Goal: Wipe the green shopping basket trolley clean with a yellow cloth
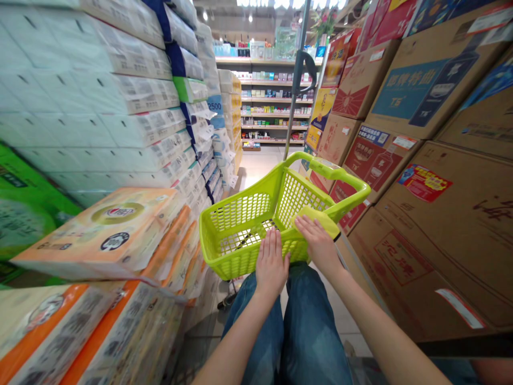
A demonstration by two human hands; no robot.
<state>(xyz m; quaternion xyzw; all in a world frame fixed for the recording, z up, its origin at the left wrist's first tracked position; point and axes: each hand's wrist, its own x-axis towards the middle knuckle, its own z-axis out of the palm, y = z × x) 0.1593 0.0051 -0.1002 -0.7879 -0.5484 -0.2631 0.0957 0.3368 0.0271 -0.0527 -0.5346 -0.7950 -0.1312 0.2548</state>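
A lime-green shopping basket cart (236, 208) with a looped handle stands in front of my knees. My left hand (272, 262) rests on its near side, fingers stretched out over the rim and thumb apart. To its right, my right hand (319, 240) presses a yellow cloth (326, 222) against the basket's near right corner. The fingers lie over the cloth, and its underside is hidden. Through the basket's inside only the slatted floor and lattice walls show.
Stacked tissue packs (116, 101) rise on the left, with orange packs (100, 224) closer in. Cardboard cartons (452, 214) line the right. A grey pole (296, 96) stands behind the basket, and stocked shelves (272, 101) cross the aisle's far end.
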